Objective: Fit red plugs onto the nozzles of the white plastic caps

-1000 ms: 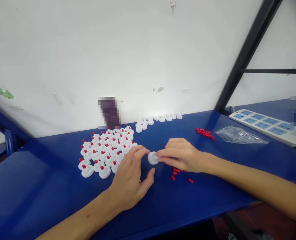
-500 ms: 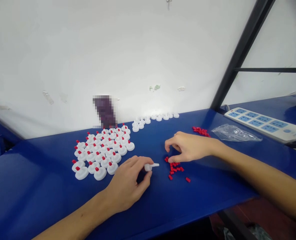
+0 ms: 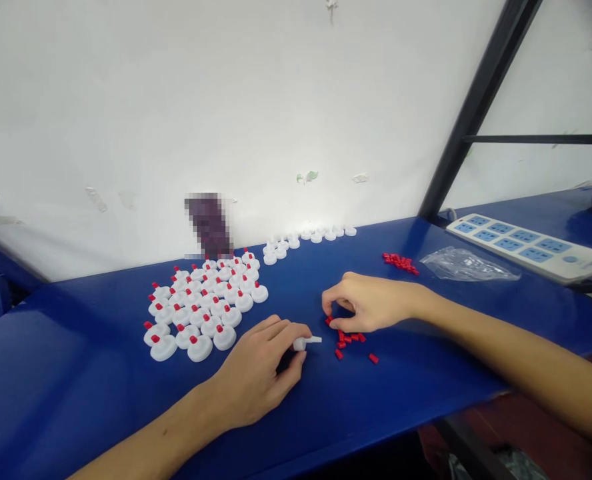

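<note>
My left hand [image 3: 259,370] is closed around a white nozzle cap [image 3: 300,344], its thin spout pointing right and bare at the tip. Over a small pile of red tip caps [image 3: 345,340], my right hand [image 3: 363,303] is curled, with thumb and forefinger closing on one red tip cap [image 3: 329,321] at the pile's left edge. The fingers partly cover that piece. To the left of my left hand stand several white nozzle caps with red tips [image 3: 195,315], packed close together on the blue table [image 3: 296,427].
White nozzle caps without red tips [image 3: 280,252] stand along the wall. A second heap of red tip caps [image 3: 400,263] lies beside a clear plastic bag [image 3: 469,264]. A power strip [image 3: 526,247] sits at the right, near a black metal post [image 3: 469,113]. A blurred purple object [image 3: 210,223] leans on the wall.
My right hand has moved slightly left, and its thumb and forefinger have drawn together on a red tip cap. My left hand still holds the white nozzle cap, now slightly lower.
</note>
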A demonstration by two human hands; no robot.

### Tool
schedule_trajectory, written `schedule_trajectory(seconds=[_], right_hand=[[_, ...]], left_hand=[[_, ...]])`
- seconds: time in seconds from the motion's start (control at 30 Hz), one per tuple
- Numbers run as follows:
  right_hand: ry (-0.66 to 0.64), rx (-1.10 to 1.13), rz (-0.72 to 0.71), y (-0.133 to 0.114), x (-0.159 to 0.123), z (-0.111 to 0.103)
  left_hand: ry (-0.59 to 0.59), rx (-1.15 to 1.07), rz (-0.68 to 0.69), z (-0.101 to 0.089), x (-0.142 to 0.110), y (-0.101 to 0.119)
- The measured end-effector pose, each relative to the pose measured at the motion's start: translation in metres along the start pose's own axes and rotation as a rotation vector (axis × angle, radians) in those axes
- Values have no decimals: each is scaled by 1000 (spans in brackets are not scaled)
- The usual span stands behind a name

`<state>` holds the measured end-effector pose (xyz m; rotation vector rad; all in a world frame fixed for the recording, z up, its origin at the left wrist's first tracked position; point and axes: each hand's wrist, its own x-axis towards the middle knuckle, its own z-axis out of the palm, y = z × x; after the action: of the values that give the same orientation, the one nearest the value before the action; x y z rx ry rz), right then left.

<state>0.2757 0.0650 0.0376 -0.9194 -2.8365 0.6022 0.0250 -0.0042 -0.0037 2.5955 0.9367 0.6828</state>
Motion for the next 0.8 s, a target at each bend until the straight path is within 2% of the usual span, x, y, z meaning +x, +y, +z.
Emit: schedule_trajectory(seconds=[0.3, 0.43, 0.63, 0.8], right_hand=[[7, 26, -73, -2, 2, 3], [60, 33, -127, -5, 3, 6], [155, 39, -227, -13, 2, 16], [159, -37, -253, -13, 4, 20]], left_hand=[[-27, 2, -7, -4, -1, 4], [-42, 13, 3, -4, -1, 5], [-12, 43, -77, -4, -1, 4], [-13, 51, -123, -3, 1, 4]])
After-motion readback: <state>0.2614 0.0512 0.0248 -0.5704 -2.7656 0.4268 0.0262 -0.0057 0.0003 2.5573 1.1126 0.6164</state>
